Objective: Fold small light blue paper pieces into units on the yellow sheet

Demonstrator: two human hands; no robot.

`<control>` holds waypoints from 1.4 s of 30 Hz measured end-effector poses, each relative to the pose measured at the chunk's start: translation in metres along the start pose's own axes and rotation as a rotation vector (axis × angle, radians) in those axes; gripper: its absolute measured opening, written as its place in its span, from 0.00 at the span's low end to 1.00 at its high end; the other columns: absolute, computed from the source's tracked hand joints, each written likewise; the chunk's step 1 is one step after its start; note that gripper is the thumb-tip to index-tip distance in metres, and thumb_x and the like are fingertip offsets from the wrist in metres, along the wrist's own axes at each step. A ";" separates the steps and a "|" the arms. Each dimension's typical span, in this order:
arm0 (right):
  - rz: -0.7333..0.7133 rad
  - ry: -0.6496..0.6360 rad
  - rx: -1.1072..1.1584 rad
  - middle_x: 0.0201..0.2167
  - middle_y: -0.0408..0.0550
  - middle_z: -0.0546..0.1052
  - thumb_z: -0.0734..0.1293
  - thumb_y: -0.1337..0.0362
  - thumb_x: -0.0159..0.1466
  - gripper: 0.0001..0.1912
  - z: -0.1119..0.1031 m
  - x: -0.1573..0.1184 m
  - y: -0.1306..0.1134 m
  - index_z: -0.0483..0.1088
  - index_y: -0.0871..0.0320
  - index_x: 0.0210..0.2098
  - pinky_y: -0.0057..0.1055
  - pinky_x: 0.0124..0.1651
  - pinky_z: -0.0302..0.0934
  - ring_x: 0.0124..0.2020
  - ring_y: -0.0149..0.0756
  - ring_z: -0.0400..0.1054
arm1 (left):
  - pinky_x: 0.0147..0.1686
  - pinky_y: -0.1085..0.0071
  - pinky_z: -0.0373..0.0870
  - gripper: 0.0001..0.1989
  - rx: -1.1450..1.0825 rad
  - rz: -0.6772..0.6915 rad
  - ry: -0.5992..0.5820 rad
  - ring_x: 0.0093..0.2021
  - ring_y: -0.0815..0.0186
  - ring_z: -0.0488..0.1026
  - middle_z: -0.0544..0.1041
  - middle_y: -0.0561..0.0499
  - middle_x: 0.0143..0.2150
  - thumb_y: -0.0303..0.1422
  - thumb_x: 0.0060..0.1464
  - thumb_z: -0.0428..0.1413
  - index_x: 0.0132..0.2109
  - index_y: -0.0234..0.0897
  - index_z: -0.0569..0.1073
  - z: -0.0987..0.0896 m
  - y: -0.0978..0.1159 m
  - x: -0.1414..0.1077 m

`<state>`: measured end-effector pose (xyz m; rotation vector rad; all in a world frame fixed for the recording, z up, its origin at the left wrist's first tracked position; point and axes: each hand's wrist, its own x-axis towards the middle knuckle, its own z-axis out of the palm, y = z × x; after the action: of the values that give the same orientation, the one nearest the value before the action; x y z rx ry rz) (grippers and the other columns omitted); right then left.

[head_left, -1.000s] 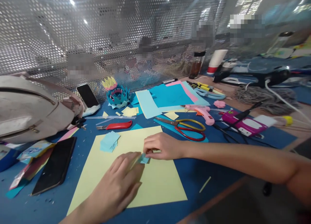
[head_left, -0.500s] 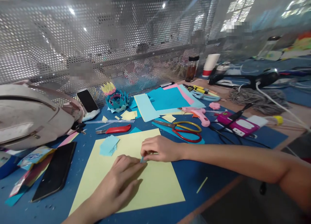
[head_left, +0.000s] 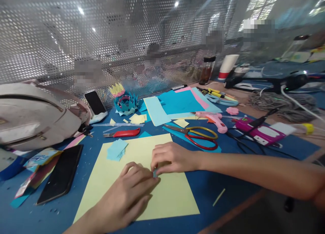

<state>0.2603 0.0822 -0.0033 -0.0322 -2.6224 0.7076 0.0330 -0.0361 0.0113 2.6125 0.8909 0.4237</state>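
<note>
A small piece of light blue paper (head_left: pixel 155 173) lies between my hands over a pale yellow sheet (head_left: pixel 175 201). My right hand (head_left: pixel 175 157) pinches it, with the fingers curled against the thumb. From the lower left, my left hand (head_left: pixel 134 193) rests on the yellow sheet. Its fingertips touch the low end of the blue piece, while its thumb stays apart. Most of the blue piece is hidden by fingers. Behind my left hand, a loose pile of light blue paper pieces (head_left: pixel 117 149) sits on the same sheet.
Behind the sheet are a red utility knife (head_left: pixel 127 132), scissors (head_left: pixel 200 136) and a pink glue gun (head_left: pixel 215 120). A blue paper flower (head_left: pixel 125 103) stands farther back. At left are a black phone (head_left: pixel 62 176) and a pale backpack (head_left: pixel 38 119); a magenta power strip (head_left: pixel 259 130) lies right.
The view has shifted slightly, so everything sits a little farther right or lower. My hands keep nearly the same pose around the small blue piece, which shows a little less now.
</note>
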 end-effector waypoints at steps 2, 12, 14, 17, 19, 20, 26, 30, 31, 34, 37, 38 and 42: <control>-0.024 -0.010 -0.004 0.35 0.48 0.77 0.64 0.55 0.70 0.14 0.000 0.000 0.001 0.75 0.59 0.41 0.27 0.41 0.59 0.38 0.34 0.67 | 0.55 0.59 0.61 0.24 0.031 0.034 0.005 0.53 0.58 0.67 0.72 0.44 0.54 0.23 0.65 0.47 0.66 0.37 0.60 0.000 0.000 0.000; 0.003 -0.089 -0.073 0.35 0.47 0.75 0.64 0.52 0.69 0.17 0.001 0.000 0.004 0.77 0.56 0.46 0.28 0.39 0.57 0.38 0.34 0.66 | 0.43 0.64 0.66 0.17 0.160 0.086 0.092 0.40 0.60 0.66 0.73 0.43 0.44 0.21 0.62 0.45 0.56 0.31 0.69 0.001 0.001 0.001; -0.001 -0.100 -0.065 0.35 0.47 0.74 0.63 0.52 0.69 0.17 0.001 0.000 0.004 0.77 0.56 0.45 0.29 0.39 0.56 0.38 0.34 0.65 | 0.41 0.65 0.66 0.17 0.196 0.091 0.087 0.38 0.60 0.65 0.73 0.43 0.41 0.22 0.63 0.45 0.56 0.31 0.69 0.000 0.001 0.001; 0.018 -0.115 -0.028 0.34 0.47 0.74 0.63 0.52 0.70 0.16 0.000 0.001 0.003 0.77 0.56 0.44 0.28 0.39 0.56 0.37 0.33 0.65 | 0.40 0.65 0.66 0.17 0.229 0.108 0.082 0.36 0.60 0.65 0.72 0.44 0.39 0.22 0.63 0.45 0.56 0.29 0.69 0.000 0.001 0.002; 0.035 -0.118 0.010 0.34 0.47 0.75 0.64 0.52 0.69 0.16 -0.001 0.002 0.002 0.77 0.56 0.43 0.28 0.40 0.57 0.38 0.33 0.65 | 0.40 0.65 0.66 0.17 0.247 0.116 0.086 0.36 0.60 0.65 0.72 0.44 0.38 0.22 0.64 0.44 0.55 0.29 0.69 -0.001 0.001 0.002; 0.042 -0.117 0.030 0.34 0.47 0.75 0.64 0.52 0.69 0.16 -0.001 0.003 0.002 0.77 0.57 0.43 0.28 0.40 0.57 0.38 0.33 0.65 | 0.41 0.65 0.66 0.16 0.254 0.117 0.088 0.36 0.60 0.65 0.72 0.44 0.38 0.22 0.64 0.44 0.55 0.29 0.69 -0.001 0.001 0.002; 0.088 -0.083 0.149 0.34 0.49 0.76 0.63 0.57 0.71 0.14 0.000 0.005 0.001 0.75 0.60 0.39 0.29 0.42 0.58 0.38 0.34 0.65 | 0.43 0.62 0.67 0.17 0.279 0.104 0.073 0.38 0.59 0.67 0.73 0.43 0.39 0.24 0.65 0.44 0.57 0.28 0.69 0.001 0.000 0.001; 0.191 -0.117 0.207 0.33 0.48 0.77 0.64 0.59 0.70 0.11 -0.002 0.006 0.000 0.74 0.60 0.38 0.30 0.43 0.59 0.37 0.34 0.66 | 0.45 0.62 0.69 0.18 0.271 0.082 0.078 0.38 0.60 0.68 0.73 0.44 0.38 0.23 0.65 0.43 0.58 0.31 0.69 0.001 -0.001 0.001; 0.221 -0.127 0.214 0.33 0.48 0.77 0.65 0.59 0.70 0.11 -0.004 0.007 -0.001 0.74 0.60 0.39 0.30 0.43 0.59 0.37 0.34 0.66 | 0.45 0.62 0.69 0.18 0.272 0.079 0.076 0.37 0.60 0.68 0.73 0.44 0.38 0.23 0.65 0.43 0.57 0.31 0.69 0.001 -0.001 0.001; 0.296 -0.169 0.227 0.32 0.47 0.76 0.65 0.58 0.69 0.11 -0.010 0.008 -0.007 0.75 0.60 0.40 0.30 0.43 0.59 0.38 0.35 0.67 | 0.44 0.62 0.70 0.18 0.307 0.096 0.073 0.37 0.60 0.69 0.74 0.44 0.37 0.22 0.65 0.43 0.56 0.29 0.70 0.001 -0.003 0.001; 0.347 -0.193 0.225 0.33 0.46 0.77 0.67 0.61 0.68 0.08 -0.014 0.007 -0.012 0.75 0.59 0.40 0.29 0.42 0.60 0.38 0.34 0.68 | 0.44 0.61 0.69 0.17 0.350 0.125 0.094 0.35 0.60 0.69 0.75 0.45 0.36 0.22 0.66 0.42 0.55 0.28 0.71 0.003 -0.004 0.002; 0.363 -0.188 0.228 0.33 0.46 0.78 0.68 0.63 0.67 0.06 -0.013 0.006 -0.014 0.74 0.59 0.39 0.28 0.41 0.60 0.38 0.34 0.68 | 0.44 0.61 0.69 0.17 0.362 0.131 0.101 0.35 0.60 0.69 0.75 0.45 0.36 0.22 0.66 0.42 0.55 0.28 0.71 0.005 -0.005 0.002; 0.399 -0.094 0.236 0.32 0.42 0.78 0.72 0.70 0.62 0.04 -0.003 0.003 -0.015 0.74 0.59 0.37 0.25 0.39 0.59 0.35 0.31 0.67 | 0.44 0.61 0.67 0.18 0.412 0.141 0.168 0.36 0.60 0.70 0.75 0.46 0.36 0.24 0.67 0.41 0.54 0.31 0.73 0.017 -0.010 0.002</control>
<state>0.2606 0.0713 0.0076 -0.4735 -2.6279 1.1745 0.0355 -0.0313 -0.0080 3.0665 0.9328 0.5544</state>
